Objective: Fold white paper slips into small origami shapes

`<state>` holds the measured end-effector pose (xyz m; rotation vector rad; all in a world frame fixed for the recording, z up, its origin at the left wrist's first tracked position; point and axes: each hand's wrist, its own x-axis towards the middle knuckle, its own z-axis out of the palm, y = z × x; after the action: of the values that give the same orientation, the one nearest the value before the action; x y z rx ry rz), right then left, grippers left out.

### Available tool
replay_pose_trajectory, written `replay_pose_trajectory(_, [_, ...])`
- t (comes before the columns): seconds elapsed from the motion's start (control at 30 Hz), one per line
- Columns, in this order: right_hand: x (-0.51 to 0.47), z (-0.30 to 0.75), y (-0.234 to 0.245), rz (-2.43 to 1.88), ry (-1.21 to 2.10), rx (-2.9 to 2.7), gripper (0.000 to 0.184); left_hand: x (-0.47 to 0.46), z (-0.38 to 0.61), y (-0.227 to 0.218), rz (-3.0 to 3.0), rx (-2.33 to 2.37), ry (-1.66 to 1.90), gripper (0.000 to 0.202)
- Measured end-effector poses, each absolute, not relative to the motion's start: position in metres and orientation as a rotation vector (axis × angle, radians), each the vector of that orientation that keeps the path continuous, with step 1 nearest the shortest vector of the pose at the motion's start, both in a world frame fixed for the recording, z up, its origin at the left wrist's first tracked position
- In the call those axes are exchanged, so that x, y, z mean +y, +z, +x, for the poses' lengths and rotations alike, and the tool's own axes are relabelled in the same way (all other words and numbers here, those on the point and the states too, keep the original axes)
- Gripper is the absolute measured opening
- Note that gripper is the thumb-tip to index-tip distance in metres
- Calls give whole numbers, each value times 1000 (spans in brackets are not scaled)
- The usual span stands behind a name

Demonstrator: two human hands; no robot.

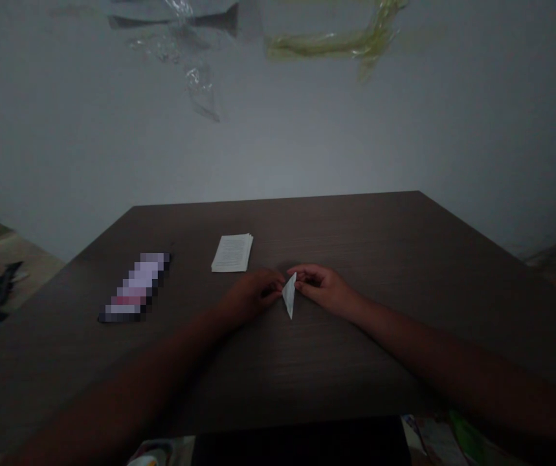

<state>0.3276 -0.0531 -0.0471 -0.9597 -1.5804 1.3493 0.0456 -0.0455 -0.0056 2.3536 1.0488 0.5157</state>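
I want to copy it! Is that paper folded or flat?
Folded. The white paper between the left hand and right hand is a narrow pointed triangle, not a spread sheet.

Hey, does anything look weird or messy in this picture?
Yes, up on the wall: crumpled scraps of clear plastic and a yellowish plastic strip seem stuck there, untidy and crooked. The folded paper triangle between the left hand and right hand looks fine.
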Motion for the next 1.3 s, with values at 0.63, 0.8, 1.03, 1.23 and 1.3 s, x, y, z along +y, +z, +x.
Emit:
replay_pose_trajectory(0.63, [-62, 333, -32, -759, 790, -1977, 26, -65, 63, -2, 2299, 1055, 624, 18])
replay_pose_trajectory(0.8, [-62, 334, -31, -771, 772, -2009, 29, -62, 59, -6, 2239, 1009, 657, 20])
replay_pose_trajectory(1.03, [-68, 329, -30, -888, 698, -1983, 26, -61, 58, -10, 2189, 996, 692, 21])
replay_pose_trajectory(1.23, [-72, 325, -31, -1109, 721, -1921, 23, -62, 61, -15, 2132, 1010, 712, 17])
replay_pose_trajectory(1.3, [-72, 325, -30, -1120, 722, -1926, 23, -62, 61, -16, 2143, 1034, 720, 18])
